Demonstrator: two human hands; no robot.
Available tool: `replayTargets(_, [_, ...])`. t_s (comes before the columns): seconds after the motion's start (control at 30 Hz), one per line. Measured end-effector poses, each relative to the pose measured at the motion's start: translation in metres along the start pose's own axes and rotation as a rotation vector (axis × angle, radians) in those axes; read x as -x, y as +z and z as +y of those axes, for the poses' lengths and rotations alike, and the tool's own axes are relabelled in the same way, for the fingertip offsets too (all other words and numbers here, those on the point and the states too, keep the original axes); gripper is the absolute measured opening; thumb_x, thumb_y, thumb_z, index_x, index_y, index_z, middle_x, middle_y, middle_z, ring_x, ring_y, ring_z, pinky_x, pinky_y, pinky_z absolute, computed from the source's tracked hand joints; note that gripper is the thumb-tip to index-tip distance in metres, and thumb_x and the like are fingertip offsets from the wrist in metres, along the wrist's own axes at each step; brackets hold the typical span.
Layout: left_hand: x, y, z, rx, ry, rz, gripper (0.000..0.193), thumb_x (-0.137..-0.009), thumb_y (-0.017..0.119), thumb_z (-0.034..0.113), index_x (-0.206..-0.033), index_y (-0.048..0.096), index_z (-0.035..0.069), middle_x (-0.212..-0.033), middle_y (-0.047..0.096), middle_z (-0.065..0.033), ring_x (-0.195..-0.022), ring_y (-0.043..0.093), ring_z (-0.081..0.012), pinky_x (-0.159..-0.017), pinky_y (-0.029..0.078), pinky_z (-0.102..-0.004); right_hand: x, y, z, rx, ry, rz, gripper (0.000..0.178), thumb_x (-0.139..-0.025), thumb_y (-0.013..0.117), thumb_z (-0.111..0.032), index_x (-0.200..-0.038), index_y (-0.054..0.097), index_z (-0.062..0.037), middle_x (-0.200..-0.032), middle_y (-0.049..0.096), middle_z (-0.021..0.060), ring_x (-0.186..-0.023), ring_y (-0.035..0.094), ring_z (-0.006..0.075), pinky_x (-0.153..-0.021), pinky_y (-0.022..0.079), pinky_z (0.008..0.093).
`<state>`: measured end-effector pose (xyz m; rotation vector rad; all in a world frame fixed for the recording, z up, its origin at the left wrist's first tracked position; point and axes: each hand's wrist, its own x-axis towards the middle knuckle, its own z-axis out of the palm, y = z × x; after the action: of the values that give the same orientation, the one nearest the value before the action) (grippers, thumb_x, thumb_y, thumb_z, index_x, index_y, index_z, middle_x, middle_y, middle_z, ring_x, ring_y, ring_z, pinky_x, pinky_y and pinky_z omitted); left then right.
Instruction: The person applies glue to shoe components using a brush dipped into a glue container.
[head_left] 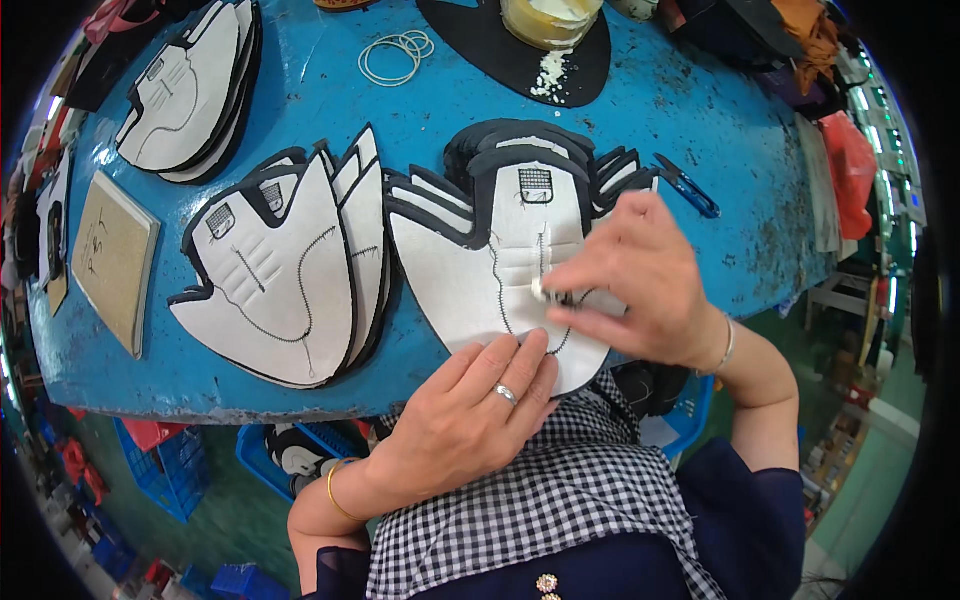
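Directly before me lies a stack of white shoe uppers (450, 285) with black padded collars and dark stitched lines. My left hand (490, 390) rests on the lower part of the top upper, fingers flat and side by side. Over the stitching near its middle is my right hand (640, 285), slightly blurred by motion. Its thumb and fingers are pinched around a small whitish and dark thing (545, 292) that I cannot make out. Just left of this stack is another stack of uppers (275, 290), and a third stack of uppers (180, 110) sits at the far left.
A tan notebook (115, 265) lies at the left of the blue table (330, 110). At the back, a yellow tub (550, 22) of white powder stands on a black sheet, powder spilled beside it. Pale rings (395, 60) and a blue cutter knife (688, 187) lie nearby. Blue crates (165, 470) stand below.
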<state>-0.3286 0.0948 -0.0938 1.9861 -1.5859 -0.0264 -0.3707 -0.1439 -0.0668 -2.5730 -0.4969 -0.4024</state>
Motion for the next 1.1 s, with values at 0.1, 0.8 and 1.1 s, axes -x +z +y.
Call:
replayTargets(0.1, [-0.004, -0.001, -0.006, -0.097, 0.068, 0.048, 0.041, -0.072, 0.075, 0.018, -0.112, 0.074, 0.007, -0.112, 0.068, -0.0071, -0.089, 0.066, -0.0224, -0.077, 0.056, -0.0341, 0.001, -0.007, -0.006, -0.079, 0.044, 0.03, 0.025, -0.077, 0.087, -0.014, -0.096, 0.071, -0.0102, -0.087, 0.07, 0.0003, -0.078, 0.063, 0.0182, -0.08, 0.047, 0.0345])
replayTargets(0.8, [0.013, 0.008, 0.001, 0.019, -0.065, -0.01, 0.058, -0.073, 0.083, 0.032, -0.125, 0.07, 0.01, -0.127, 0.064, -0.005, -0.101, 0.061, -0.0212, -0.088, 0.049, -0.0382, -0.011, 0.014, 0.015, -0.103, 0.139, 0.063, 0.026, -0.075, 0.086, -0.017, -0.097, 0.073, -0.0101, -0.081, 0.068, -0.0006, -0.075, 0.063, 0.0176, -0.08, 0.045, 0.0339])
replayTargets(1.1, [0.003, 0.003, -0.002, -0.057, 0.041, 0.017, 0.029, -0.082, 0.067, 0.011, -0.108, 0.072, -0.002, -0.113, 0.066, -0.0119, -0.089, 0.063, -0.0187, -0.081, 0.05, -0.0339, -0.009, 0.018, 0.01, 0.118, -0.15, 0.172, 0.026, -0.07, 0.087, -0.019, -0.09, 0.07, -0.0133, -0.077, 0.063, -0.005, -0.074, 0.061, 0.016, -0.077, 0.047, 0.0381])
